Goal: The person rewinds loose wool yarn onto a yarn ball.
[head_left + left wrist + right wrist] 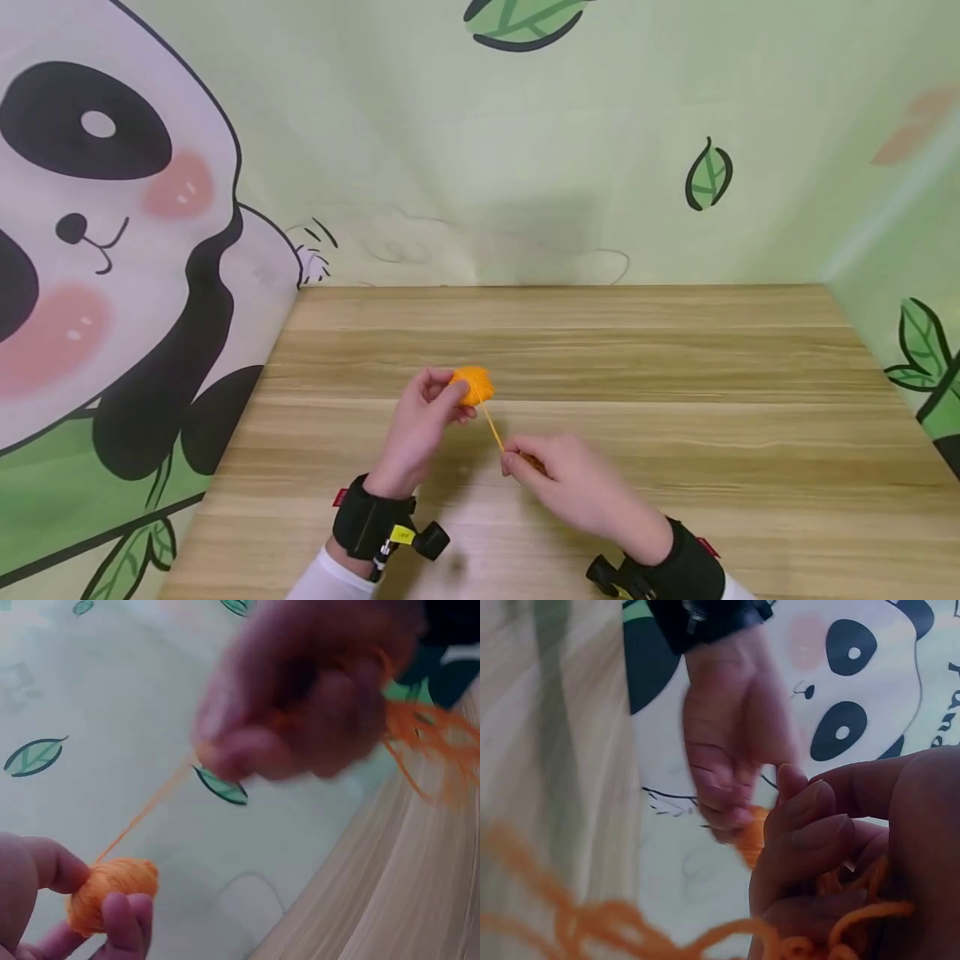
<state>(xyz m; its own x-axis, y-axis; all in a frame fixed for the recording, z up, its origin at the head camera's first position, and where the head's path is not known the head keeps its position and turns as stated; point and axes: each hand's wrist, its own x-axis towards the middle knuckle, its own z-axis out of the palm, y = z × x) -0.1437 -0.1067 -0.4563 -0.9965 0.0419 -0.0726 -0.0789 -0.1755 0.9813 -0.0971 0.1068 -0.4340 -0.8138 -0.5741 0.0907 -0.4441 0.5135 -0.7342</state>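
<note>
A small ball of orange yarn (474,385) is pinched between the thumb and fingers of my left hand (420,421), above the wooden table. From the ball a taut strand (491,425) runs down to my right hand (566,479), whose thumb and index finger pinch it. In the left wrist view the wound yarn ball (116,896) shows its wrapped threads. Loose orange yarn (435,742) hangs in loops beside the right hand there. The right wrist view shows more of these loops (622,922) under the curled right fingers, blurred near the camera.
The wood-grain table (675,358) spreads beneath both hands. A pale green backdrop (637,83) with leaves and a large panda (112,208) stands behind it and at the sides. Black straps with small cameras sit on the left wrist (371,521) and the right wrist (678,562).
</note>
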